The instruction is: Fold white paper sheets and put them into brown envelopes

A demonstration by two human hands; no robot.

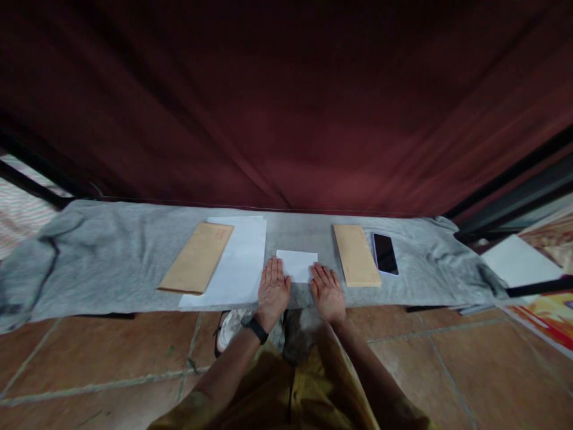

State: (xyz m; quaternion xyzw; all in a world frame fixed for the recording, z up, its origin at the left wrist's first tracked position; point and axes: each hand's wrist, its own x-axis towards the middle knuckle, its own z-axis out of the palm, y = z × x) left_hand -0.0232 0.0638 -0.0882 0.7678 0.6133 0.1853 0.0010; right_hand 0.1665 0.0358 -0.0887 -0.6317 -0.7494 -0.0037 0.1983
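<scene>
A small white sheet of paper (297, 264), perhaps folded, lies flat on the grey cloth in front of me. My left hand (274, 289) rests at its left side, fingers stretched out and pointing away from me, the thumb touching the paper. At its right side lies my right hand (327, 291), palm down with the fingers extended and the thumb near the edge. Neither hand grasps anything. Brown envelopes (356, 255) sit to the right of my right hand. Left of my left hand, another brown envelope (197, 257) partly covers large white sheets (244, 257).
A phone (385, 254) with a dark screen lies beside the right envelopes. Grey cloth (125, 257) covers the narrow bench. Behind it hangs a dark red curtain (286, 131). A white board (521, 263) is at the far right, and tiled floor (111, 352) shows below.
</scene>
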